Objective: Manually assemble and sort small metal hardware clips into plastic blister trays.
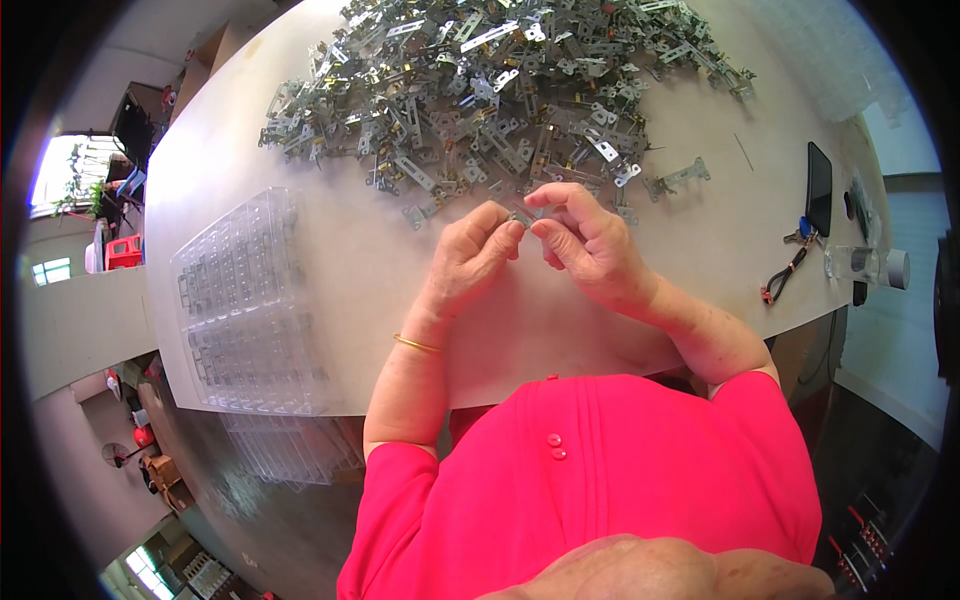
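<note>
My left hand (470,256) and my right hand (592,245) meet over the white table, just in front of a large heap of metal hinge-like brackets (490,110). Thumb and fingers of each hand pinch a small metal bracket (521,217), mostly covered by the fingertips. A few loose brackets lie beside the hands at the heap's near edge. To the right of them, one longer bracket (683,176) rests apart from the heap.
Clear plastic trays (250,310) with metal parts in their pockets lie at the table's left. On the right are a black phone (819,190), keys on a dark strap (788,270), a clear bottle (858,264) and a thin wire (743,152).
</note>
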Demonstrator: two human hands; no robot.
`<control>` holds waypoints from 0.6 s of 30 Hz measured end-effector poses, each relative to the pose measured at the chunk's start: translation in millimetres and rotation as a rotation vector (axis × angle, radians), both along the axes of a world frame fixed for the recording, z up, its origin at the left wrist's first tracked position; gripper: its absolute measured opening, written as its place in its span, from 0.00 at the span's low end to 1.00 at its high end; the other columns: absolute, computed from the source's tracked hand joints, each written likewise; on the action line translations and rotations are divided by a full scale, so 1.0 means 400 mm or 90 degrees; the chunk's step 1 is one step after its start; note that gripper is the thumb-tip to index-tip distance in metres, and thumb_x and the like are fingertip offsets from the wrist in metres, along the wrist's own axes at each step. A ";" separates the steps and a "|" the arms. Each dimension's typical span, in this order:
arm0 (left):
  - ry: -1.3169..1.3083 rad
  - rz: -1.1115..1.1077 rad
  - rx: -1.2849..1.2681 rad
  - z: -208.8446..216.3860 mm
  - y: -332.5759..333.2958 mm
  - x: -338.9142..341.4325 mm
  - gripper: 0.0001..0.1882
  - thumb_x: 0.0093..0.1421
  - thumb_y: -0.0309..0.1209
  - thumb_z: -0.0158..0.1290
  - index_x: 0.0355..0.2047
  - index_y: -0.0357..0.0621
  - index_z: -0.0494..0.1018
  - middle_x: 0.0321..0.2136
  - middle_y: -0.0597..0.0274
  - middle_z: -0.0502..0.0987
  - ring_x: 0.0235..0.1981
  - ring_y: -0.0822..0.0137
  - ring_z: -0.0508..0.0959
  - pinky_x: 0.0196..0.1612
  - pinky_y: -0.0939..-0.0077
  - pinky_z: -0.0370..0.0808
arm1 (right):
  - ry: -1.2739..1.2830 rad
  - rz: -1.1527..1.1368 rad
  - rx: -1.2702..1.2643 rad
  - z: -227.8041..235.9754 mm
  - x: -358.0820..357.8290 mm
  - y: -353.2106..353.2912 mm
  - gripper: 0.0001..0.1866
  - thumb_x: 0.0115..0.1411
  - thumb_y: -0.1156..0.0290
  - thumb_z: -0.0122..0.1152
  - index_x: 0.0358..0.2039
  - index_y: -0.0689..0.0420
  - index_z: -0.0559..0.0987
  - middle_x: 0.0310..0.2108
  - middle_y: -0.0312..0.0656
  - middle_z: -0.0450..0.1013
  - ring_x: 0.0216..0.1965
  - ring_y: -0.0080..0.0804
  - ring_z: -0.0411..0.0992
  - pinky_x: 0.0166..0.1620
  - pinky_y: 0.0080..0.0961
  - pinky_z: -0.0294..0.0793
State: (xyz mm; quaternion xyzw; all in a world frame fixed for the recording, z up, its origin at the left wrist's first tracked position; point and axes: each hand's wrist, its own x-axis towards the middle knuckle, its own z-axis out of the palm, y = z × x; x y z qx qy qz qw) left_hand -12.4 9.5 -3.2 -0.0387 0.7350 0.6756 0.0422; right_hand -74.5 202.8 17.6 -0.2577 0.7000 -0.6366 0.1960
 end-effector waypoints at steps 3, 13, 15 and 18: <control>0.069 -0.005 -0.115 0.000 -0.003 -0.002 0.13 0.70 0.36 0.54 0.34 0.39 0.73 0.23 0.69 0.73 0.23 0.81 0.68 0.26 0.83 0.66 | 0.028 -0.003 0.024 -0.007 -0.003 0.001 0.08 0.68 0.74 0.58 0.46 0.58 0.75 0.24 0.33 0.71 0.25 0.18 0.69 0.29 0.19 0.69; 0.096 -0.089 -0.155 -0.003 0.003 0.003 0.12 0.70 0.35 0.53 0.34 0.38 0.73 0.23 0.68 0.74 0.23 0.78 0.70 0.27 0.83 0.67 | 0.228 -0.113 -0.083 -0.006 -0.022 -0.001 0.02 0.65 0.76 0.61 0.38 0.57 0.79 0.31 0.32 0.70 0.31 0.16 0.67 0.33 0.17 0.68; -0.109 0.004 0.183 0.016 0.004 0.006 0.12 0.71 0.36 0.51 0.34 0.41 0.72 0.22 0.64 0.74 0.18 0.79 0.68 0.20 0.85 0.63 | 0.121 -0.113 -0.113 -0.004 -0.023 0.003 0.02 0.66 0.76 0.60 0.39 0.57 0.78 0.30 0.31 0.70 0.30 0.15 0.67 0.32 0.16 0.68; -0.094 0.052 0.283 0.008 -0.017 -0.005 0.14 0.72 0.39 0.48 0.32 0.43 0.70 0.20 0.63 0.72 0.12 0.79 0.62 0.15 0.85 0.56 | 0.004 -0.094 -0.115 -0.007 -0.023 0.005 0.03 0.68 0.74 0.59 0.41 0.58 0.77 0.27 0.29 0.70 0.27 0.13 0.66 0.30 0.15 0.67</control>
